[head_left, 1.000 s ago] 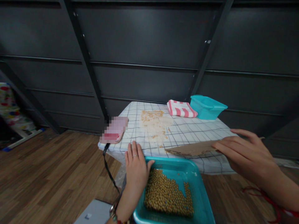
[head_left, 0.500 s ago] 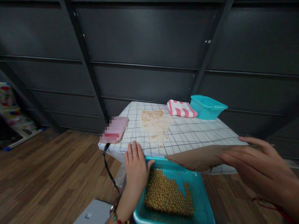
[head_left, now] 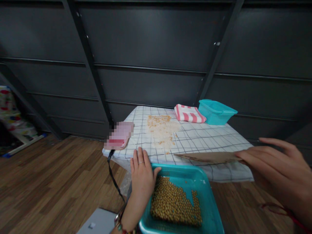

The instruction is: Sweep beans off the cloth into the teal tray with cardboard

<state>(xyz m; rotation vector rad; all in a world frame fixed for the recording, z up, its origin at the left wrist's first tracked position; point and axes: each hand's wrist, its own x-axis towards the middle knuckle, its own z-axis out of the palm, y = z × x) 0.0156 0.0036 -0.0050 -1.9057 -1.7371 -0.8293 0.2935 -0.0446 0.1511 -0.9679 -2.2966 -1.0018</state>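
In the head view, the left hand (head_left: 142,178) lay spread against the nearer turquoise tub (head_left: 211,208) of two, beans (head_left: 174,201) inside; the right hand (head_left: 278,165) gripped one cardboard piece (head_left: 207,157) at one checked tablecloth's (head_left: 202,139) near edge. Dark panelled wall (head_left: 151,42), wooden floor (head_left: 48,182).

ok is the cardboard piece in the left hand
No, the right hand holds the cardboard piece, while the left hand rests at the teal tray.

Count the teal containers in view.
2. The near container, holding small gold balls, is in front of the table, left hand at its rim. The far container stands at the table's back right, beside the striped towel. None look hidden.
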